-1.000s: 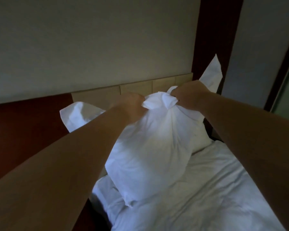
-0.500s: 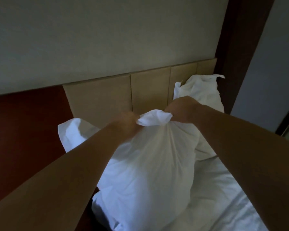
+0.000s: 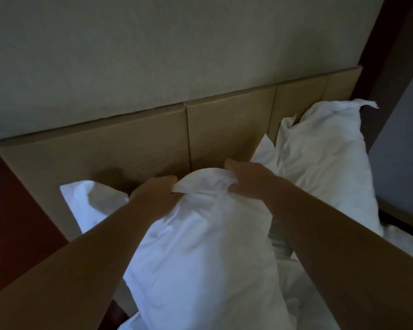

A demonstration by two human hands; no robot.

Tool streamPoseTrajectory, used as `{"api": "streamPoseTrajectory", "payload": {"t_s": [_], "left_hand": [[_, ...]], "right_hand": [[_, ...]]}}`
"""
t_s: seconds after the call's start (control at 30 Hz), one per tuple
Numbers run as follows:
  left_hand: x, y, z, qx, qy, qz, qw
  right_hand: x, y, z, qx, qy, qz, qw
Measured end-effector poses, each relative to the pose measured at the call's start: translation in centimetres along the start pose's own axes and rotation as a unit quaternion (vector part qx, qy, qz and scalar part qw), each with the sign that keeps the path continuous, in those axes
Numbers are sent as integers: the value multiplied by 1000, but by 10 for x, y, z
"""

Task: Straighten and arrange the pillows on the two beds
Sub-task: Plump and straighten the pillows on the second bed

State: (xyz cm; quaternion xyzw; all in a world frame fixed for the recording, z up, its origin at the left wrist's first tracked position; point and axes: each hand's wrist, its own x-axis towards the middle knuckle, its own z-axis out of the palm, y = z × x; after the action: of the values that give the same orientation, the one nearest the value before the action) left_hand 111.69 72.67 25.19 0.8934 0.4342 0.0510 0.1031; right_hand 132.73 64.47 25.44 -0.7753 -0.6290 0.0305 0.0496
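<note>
Plain white, no print: near pillow (image 3: 200, 258), far right pillow (image 3: 324, 167), pillow corner (image 3: 88, 198) at left, bed sheet (image 3: 320, 306). Tan with faint wood grain and dark vertical seams: headboard (image 3: 129, 148). Pale grey-green, plain: wall (image 3: 153, 55). Dark red: left panel (image 3: 14, 210). Dark red-brown: far right strip (image 3: 396, 32)

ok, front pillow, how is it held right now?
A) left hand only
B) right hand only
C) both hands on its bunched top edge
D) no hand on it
C: the left hand and the right hand each grip the bunched top edge of the front pillow, in front of the headboard.
</note>
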Motion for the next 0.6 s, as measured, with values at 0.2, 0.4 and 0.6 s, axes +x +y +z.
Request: {"api": "streamPoseTrajectory", "payload": {"t_s": [0.2,0.4,0.6], "left_hand": [[20,-12,24,28,-18,4,999],[20,2,-13,11,-29,4,1000],[11,16,-56,-44,-11,-10,999]], "right_hand": [[32,7,35,-84,-22,10,996],[38,6,-2,-76,-34,-22,996],[38,4,-54,-70,-32,-20,997]]}}
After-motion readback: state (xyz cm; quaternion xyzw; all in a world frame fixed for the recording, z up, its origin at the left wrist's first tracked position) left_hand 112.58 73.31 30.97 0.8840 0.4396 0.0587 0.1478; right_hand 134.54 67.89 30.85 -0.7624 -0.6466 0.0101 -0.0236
